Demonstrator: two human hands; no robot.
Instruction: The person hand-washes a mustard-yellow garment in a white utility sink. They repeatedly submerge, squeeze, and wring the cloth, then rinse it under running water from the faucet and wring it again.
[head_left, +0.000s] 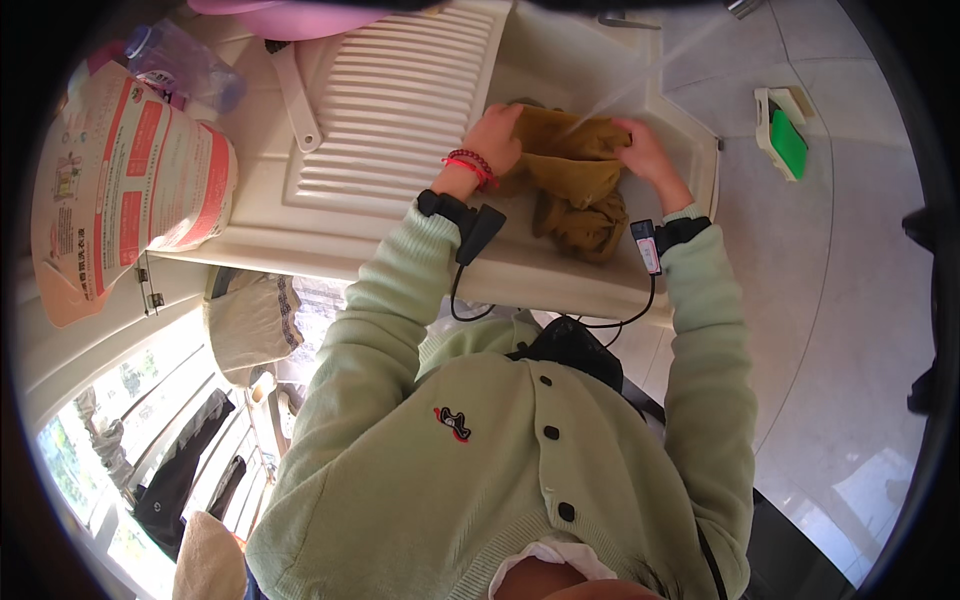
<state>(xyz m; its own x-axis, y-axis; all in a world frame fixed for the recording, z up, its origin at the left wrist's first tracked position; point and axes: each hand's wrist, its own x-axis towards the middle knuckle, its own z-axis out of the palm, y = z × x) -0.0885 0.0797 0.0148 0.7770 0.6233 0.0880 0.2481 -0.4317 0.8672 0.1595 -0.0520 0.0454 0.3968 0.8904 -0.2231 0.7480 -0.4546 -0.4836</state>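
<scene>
A mustard-brown cloth garment (574, 169) is stretched between my two hands inside a white laundry sink (581, 49). My left hand (496, 139) grips its upper left edge, and my right hand (646, 152) pinches the upper right end. Water runs in a stream (645, 75) from a metal spout (742, 7) at the top right and lands on the cloth. The lower part of the garment lies bunched in the basin, under the stretched part. Dark devices with cables are strapped to both wrists.
Left of the basin lies a ribbed washboard (405, 97). Beyond it are a white-handled brush (296, 105), a pink basin (292, 16), a clear plastic bottle (187, 67) and a large detergent pouch (135, 180). A soap holder with a green piece (787, 146) is on the tiled wall (862, 247).
</scene>
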